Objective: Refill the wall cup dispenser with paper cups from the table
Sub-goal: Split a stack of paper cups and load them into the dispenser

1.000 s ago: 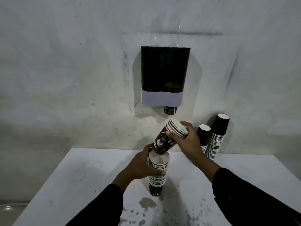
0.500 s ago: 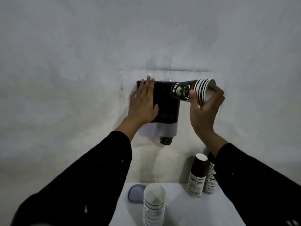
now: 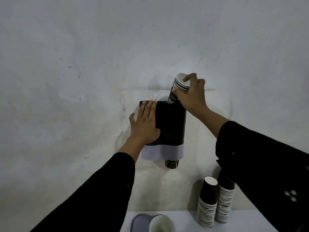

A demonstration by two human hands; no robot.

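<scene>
The black wall cup dispenser (image 3: pixel 172 124) with a pale lower band hangs on the wall, a cup bottom poking out underneath. My left hand (image 3: pixel 144 123) lies flat on its front left side, fingers straight. My right hand (image 3: pixel 190 94) grips a short stack of paper cups (image 3: pixel 179 84) held upright, its dark lower end at the dispenser's open top, rim side up. More cup stacks (image 3: pixel 215 203) stand on the white table (image 3: pixel 184 220) at the lower right. Another stack's open cup (image 3: pixel 161 224) shows at the bottom edge.
A grey-lilac lid (image 3: pixel 139 221) lies on the table beside the open cup at the bottom. The stained white wall fills the rest of the view. My dark sleeves cross the lower half of the frame.
My right hand turned the cup stack from lying sideways to upright and brought its base to the dispenser's top. My left hand stays flat on the dispenser front.
</scene>
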